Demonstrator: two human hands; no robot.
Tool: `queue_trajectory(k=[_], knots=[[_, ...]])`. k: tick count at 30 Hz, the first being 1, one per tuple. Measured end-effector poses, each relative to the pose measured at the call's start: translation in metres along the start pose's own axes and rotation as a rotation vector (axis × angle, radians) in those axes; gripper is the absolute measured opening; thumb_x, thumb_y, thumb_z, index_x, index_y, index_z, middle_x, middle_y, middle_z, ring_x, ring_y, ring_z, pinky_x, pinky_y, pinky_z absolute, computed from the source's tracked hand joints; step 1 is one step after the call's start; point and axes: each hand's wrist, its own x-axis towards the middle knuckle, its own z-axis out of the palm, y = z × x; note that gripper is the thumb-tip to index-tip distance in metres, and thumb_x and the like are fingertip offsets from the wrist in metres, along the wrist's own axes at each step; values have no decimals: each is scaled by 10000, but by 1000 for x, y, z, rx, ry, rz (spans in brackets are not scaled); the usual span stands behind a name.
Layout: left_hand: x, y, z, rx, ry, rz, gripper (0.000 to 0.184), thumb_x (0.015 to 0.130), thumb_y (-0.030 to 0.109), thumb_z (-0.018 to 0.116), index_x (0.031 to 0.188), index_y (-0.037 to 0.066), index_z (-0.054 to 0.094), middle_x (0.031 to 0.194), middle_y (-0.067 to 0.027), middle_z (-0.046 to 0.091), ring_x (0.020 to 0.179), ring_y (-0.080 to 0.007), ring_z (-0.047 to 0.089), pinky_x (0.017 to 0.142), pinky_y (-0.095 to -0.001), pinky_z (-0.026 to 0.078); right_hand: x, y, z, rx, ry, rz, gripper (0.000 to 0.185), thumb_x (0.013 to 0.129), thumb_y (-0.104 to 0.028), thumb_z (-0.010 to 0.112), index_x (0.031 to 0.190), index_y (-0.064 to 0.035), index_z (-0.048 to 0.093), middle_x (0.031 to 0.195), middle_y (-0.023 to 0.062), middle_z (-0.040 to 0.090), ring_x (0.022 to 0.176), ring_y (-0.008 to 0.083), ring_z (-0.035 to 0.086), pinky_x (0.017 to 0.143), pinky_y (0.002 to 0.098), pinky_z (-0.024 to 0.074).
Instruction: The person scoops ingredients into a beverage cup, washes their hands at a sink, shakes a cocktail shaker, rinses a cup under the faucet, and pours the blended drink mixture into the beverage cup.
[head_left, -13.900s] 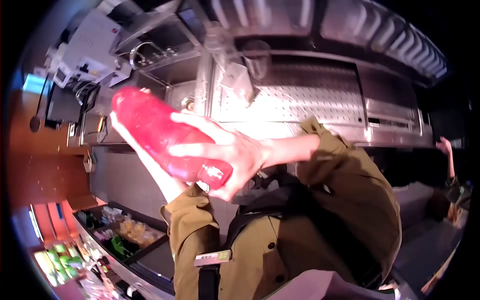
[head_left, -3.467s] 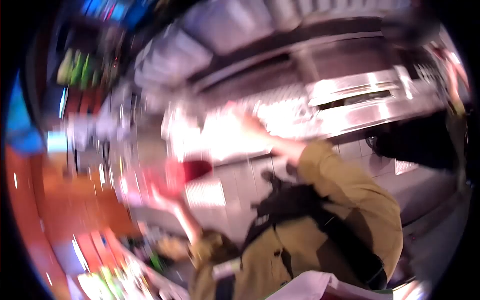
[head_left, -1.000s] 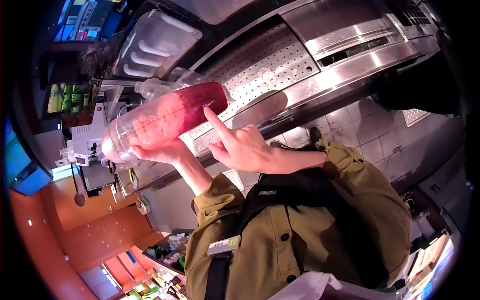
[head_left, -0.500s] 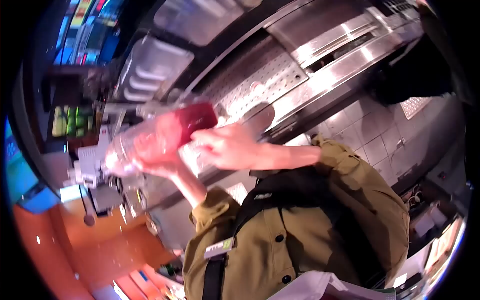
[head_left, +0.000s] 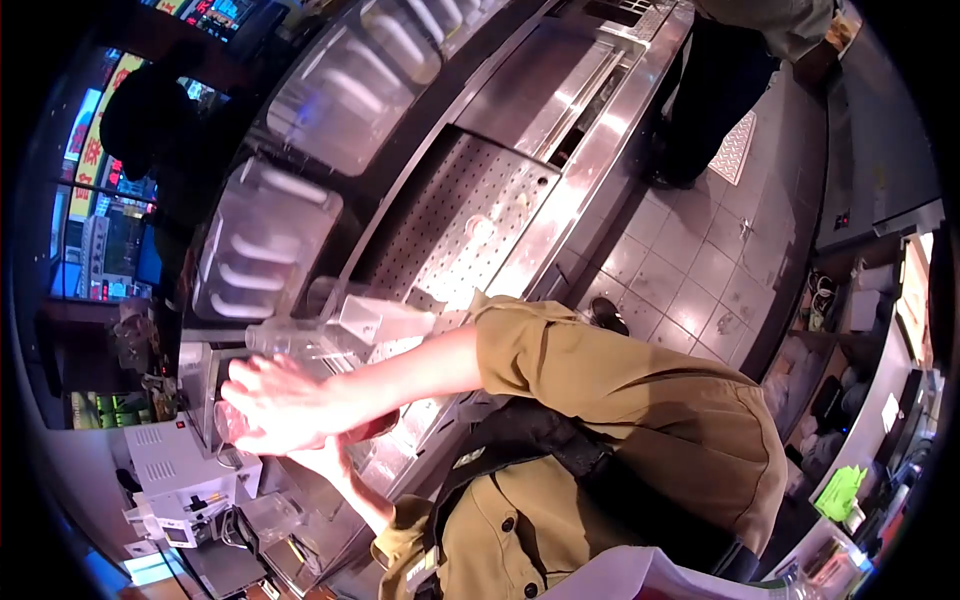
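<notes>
A see-through container [head_left: 226, 421] with red contents lies tilted between my hands, largely hidden by them. Its pinkish clear end shows past my fingers, and a dark red part shows beyond my wrist. My right hand [head_left: 290, 400] is closed over the clear end from above. From below, my left hand [head_left: 328, 462] grips the container, with its fingers partly covered. Just beyond my right hand stand a clear plastic vessel [head_left: 300, 340] and a pale square-sided tub [head_left: 385, 320] on the steel counter.
A perforated steel drain tray [head_left: 440, 225] is set in the counter. Clear bins [head_left: 265, 240] line its far side. A white machine [head_left: 185, 465] stands at the left. Another person [head_left: 720, 90] is by the counter's far end, above the tiled floor [head_left: 650, 270].
My right hand has moved from the container's red end to its clear end. The container is lower and more covered by my hands. My view has turned, bringing another person into sight.
</notes>
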Motion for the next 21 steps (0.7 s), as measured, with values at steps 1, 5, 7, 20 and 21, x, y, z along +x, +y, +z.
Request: queue_trajectory(k=[1, 5, 7, 20, 21], knots=[[-1, -26, -22, 74, -85, -21, 1141, 533, 256, 795, 1357, 56, 32, 1362, -191, 196, 1230, -280, 267, 1019, -428, 224, 4, 2, 4, -1, -11, 33, 530, 684, -376, 574, 902, 98, 478, 949, 258, 458, 809, 348, 514, 672, 455, 426], [3, -68, -48, -96, -151, -83, 1032, 591, 259, 753, 1353, 52, 89, 1346, -150, 228, 1207, -245, 299, 1011, -393, 249, 9, 18, 31, -128, 34, -12, 474, 671, -376, 578, 826, 63, 487, 829, 194, 482, 653, 305, 557, 530, 398, 444], [7, -54, -39, -235, -139, -190, 1029, 576, 238, 761, 1344, 36, 107, 1333, -145, 246, 1199, -240, 312, 1006, -391, 259, 7, 22, 38, -133, 33, 26, 497, 678, -386, 573, 860, 70, 496, 881, 206, 472, 683, 303, 545, 572, 417, 430], [54, -80, -6, -250, -577, -95, 1100, 468, 143, 802, 1331, 12, 132, 1265, -151, 330, 1144, -256, 376, 953, -385, 328, 6, 52, -11, 119, 390, 108, 411, 740, -329, 650, 953, 11, 563, 893, 78, 574, 850, 134, 543, 750, 273, 443], [53, -85, 1, -452, -551, -139, 1121, 466, 132, 799, 1344, 28, 111, 1218, -135, 379, 1114, -248, 400, 934, -384, 348, 11, 63, -14, 284, 436, 140, 401, 764, -336, 632, 946, 16, 571, 879, 53, 591, 853, 104, 534, 738, 250, 437]])
